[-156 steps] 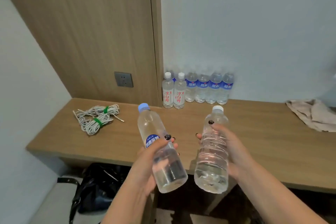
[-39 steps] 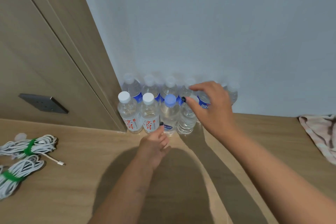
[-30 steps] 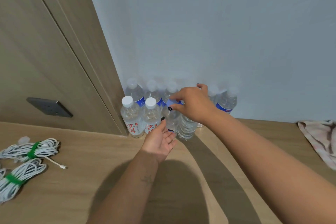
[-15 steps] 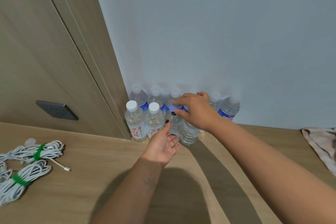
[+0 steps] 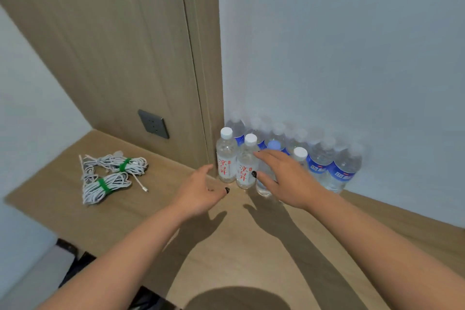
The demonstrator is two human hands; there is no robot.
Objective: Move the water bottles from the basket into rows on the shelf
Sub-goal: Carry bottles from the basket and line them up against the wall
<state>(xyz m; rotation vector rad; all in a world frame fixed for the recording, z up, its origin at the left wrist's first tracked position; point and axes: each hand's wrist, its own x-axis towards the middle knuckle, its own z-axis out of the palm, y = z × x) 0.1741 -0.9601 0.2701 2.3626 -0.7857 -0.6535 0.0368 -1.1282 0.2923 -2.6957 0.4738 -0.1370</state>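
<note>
Though both hands hang spread and empty: left hand [image 5: 201, 190], right hand [image 5: 284, 178].
Water bottles [image 5: 319, 161]: two rows on the shelf [image 5: 251, 246], twelve o'clock from the hands, against the wall.
Handling: full, thin-walled, probably slick (take the ribbed body).
Labels: red Chinese characters at eleven o'clock; blue labels at one o'clock, unreadable.

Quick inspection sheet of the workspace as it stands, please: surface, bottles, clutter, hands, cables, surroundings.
Surface: wooden shelf, mostly bare.
Job's things: bottles upright in two rows in the corner; front row has two red-label bottles, a blue-cap bottle, a white-cap bottle. Basket not in view.
Clutter: nothing seen.
Grippers: left hand open, empty, above the shelf; right hand open, fingers at the front row.
Cables: two white bundles with green ties, left.
Surroundings: wood panel with socket; white wall.
</note>
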